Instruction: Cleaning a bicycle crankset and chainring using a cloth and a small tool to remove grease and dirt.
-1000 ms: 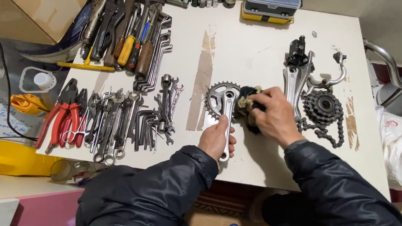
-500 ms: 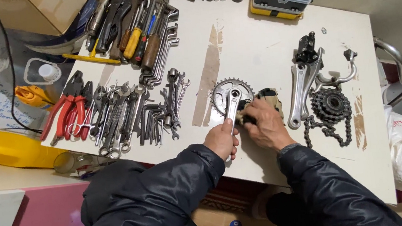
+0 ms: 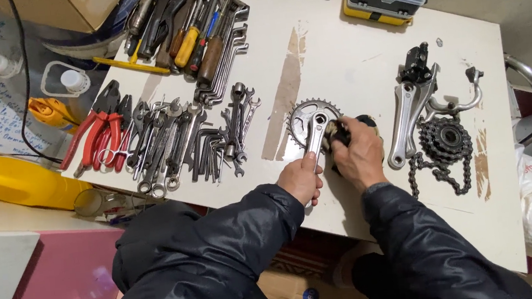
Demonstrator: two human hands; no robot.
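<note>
Left hand (image 3: 299,180) clamps silver crank arm with toothed chainring (image 3: 314,125); right hand (image 3: 359,157) grips dark round part (image 3: 344,133) just beside it.

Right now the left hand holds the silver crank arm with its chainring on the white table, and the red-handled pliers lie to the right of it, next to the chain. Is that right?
Not quite. In the head view the left hand does hold the crank arm on the white table, but the red-handled pliers lie to its left, beside the row of wrenches. The chain is on the right.
</note>
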